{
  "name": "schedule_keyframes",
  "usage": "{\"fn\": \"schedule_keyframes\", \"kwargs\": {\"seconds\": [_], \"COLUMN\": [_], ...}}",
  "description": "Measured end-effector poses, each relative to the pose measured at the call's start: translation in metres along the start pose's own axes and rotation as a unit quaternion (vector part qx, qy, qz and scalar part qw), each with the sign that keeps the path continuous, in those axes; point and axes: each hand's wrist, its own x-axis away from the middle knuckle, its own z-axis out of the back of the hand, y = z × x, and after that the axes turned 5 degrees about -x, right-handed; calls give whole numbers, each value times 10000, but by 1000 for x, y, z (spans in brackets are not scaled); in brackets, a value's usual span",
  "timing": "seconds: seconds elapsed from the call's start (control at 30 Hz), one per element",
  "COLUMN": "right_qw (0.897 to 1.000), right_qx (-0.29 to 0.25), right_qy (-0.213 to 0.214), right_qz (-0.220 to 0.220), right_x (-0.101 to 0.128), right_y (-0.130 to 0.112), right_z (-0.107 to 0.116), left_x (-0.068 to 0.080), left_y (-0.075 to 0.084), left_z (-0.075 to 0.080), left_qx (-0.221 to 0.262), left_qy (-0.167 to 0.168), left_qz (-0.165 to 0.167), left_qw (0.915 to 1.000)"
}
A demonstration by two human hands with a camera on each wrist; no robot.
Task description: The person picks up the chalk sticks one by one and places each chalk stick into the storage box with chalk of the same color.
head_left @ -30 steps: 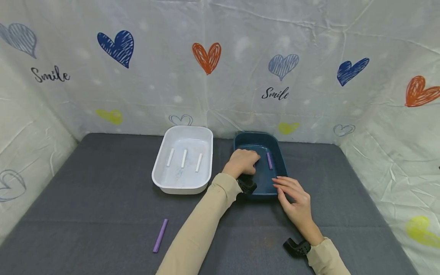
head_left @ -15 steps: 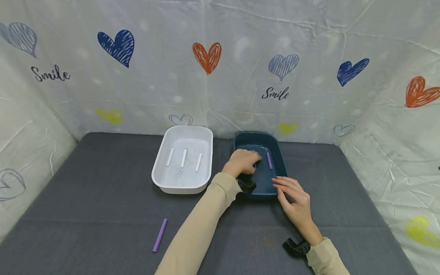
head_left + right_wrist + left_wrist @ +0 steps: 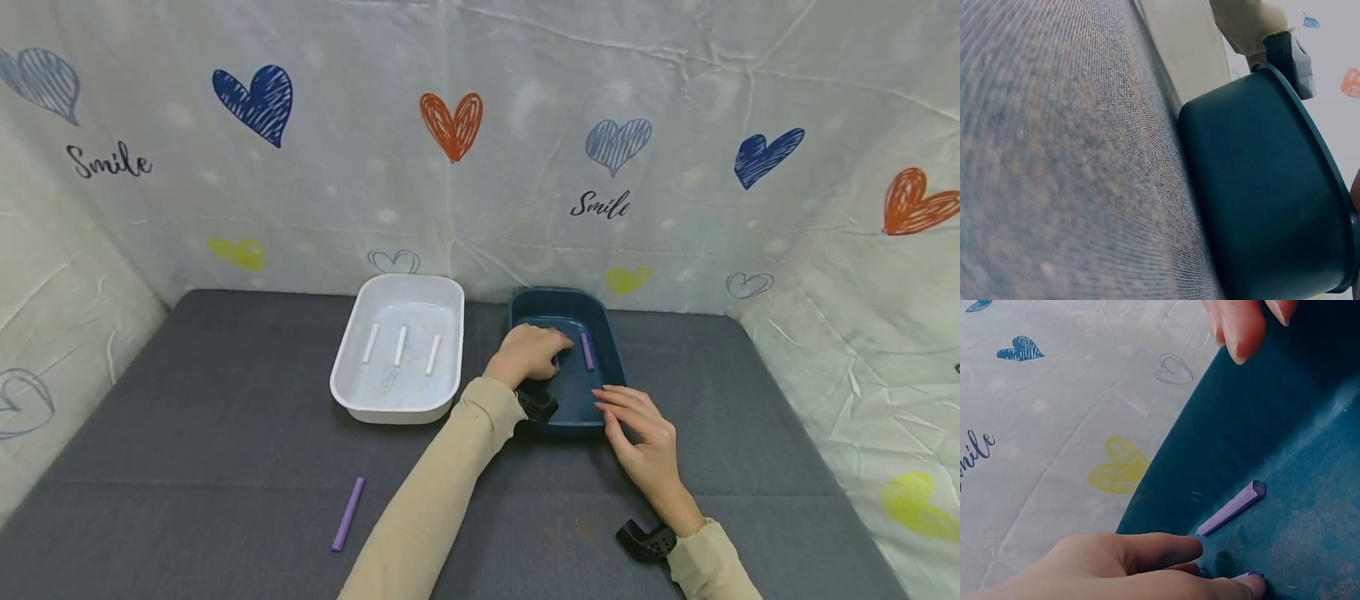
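Note:
My left hand (image 3: 531,353) reaches into the dark teal tray (image 3: 576,408). Its thumb and fingers pinch a purple chalk stick (image 3: 1246,574), mostly covered by the fingertips, low at the tray floor. Beside it on the floor of the tray lies a second purple chalk stick (image 3: 1233,508), apart from the hand. My right hand (image 3: 643,433) rests with extended fingers at the tray's near right corner, touching the rim. In the right wrist view the outer wall of the teal tray (image 3: 1266,181) fills the right side, with only a sliver of hand at the edge.
A white tray (image 3: 352,398) stands left of the teal one, holding several white chalk sticks (image 3: 401,346). Another purple chalk stick (image 3: 348,514) lies on the grey tablecloth (image 3: 187,450), left of the left sleeve (image 3: 427,500). A printed curtain (image 3: 525,217) hangs behind the table.
The left hand has stayed almost in place, with its fingers shifting very slightly and a bit of the held purple chalk stick showing. The right hand and the trays have not visibly moved.

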Motion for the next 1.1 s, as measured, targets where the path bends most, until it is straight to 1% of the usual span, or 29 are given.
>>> {"fn": "schedule_keyframes", "kwargs": {"seconds": [0.37,0.53,0.77,0.9,1.1], "right_qw": [10000,10000,9999,9999,9998], "right_qx": [27,53,24,22,-33], "right_qy": [-5,-16,-4,-3,27], "right_qz": [-23,43,98,117,179], "right_x": [-1,0,0,1,1], "right_y": [-1,0,1,1,3], "right_z": [0,0,0,0,-1], "left_x": [0,1,1,1,1], "left_y": [0,0,1,1,1], "left_z": [0,2,4,3,3], "left_qx": [68,168,289,319,445], "left_qy": [14,-69,-51,-111,-179], "left_qz": [50,89,129,168,331], "left_qw": [10000,9998,9995,9993,9983]}}
